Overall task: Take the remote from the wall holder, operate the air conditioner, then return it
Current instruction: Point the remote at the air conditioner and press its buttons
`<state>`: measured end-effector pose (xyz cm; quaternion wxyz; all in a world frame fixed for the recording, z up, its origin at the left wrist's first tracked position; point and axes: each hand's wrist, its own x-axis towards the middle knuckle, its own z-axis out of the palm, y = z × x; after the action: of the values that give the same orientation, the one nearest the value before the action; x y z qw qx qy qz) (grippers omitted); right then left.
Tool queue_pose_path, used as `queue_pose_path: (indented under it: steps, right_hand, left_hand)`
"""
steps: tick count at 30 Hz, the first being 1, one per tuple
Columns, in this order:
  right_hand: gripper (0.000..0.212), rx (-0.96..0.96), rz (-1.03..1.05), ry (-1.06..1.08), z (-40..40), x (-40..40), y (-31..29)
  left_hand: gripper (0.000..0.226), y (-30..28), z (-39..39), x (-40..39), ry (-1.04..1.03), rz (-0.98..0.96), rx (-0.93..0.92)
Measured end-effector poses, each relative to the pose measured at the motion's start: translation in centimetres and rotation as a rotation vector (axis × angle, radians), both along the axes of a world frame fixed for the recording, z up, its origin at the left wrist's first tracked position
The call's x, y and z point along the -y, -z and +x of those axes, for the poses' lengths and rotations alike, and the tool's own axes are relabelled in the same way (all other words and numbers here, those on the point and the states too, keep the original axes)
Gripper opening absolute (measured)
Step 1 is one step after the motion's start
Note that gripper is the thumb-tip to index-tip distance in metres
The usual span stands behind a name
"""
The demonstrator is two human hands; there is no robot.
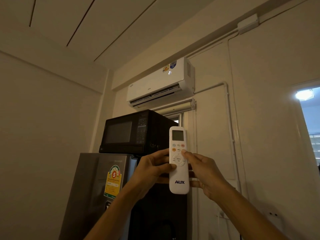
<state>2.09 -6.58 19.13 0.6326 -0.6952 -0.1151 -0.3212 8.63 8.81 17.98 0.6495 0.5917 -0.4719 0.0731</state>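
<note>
While dim light filled the room, a grey refrigerator (97, 184) stood at the left with a yellow energy label (112, 181) on its door, and a black microwave (131, 134) sat on top of it. Just right of these, the person's left hand (152, 172) curled around the left edge of the white remote (178, 161), its thumb lying on the lower round pad. The remote, marked AUX, was held upright in front of the microwave's right corner, hiding part of it. High above on the wall hung the white air conditioner (161, 84), its flap open and a lit digit on its face. The right hand (206, 175) gripped the remote's other side, thumb pressed near the upper buttons. Farther right, white pipes (228, 118) ran down the wall beside a bright window (308, 118).
</note>
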Motion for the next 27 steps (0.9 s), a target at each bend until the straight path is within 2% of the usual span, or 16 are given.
queue_pose_path:
  steps: [9,17,27]
  right_hand:
    - [0.013,-0.001,0.003,0.004,0.2,-0.3,0.7]
    - [0.006,-0.005,-0.029,0.021,0.2,-0.3,0.7]
    - [0.011,-0.021,-0.038,0.022,0.2,-0.1,0.8]
  left_hand:
    - [0.045,1.1,0.2,-0.1,-0.030,0.004,0.008]
    - [0.044,1.2,0.6,-0.1,-0.008,0.012,-0.020]
    - [0.044,1.5,1.0,0.3,0.007,0.000,-0.047]
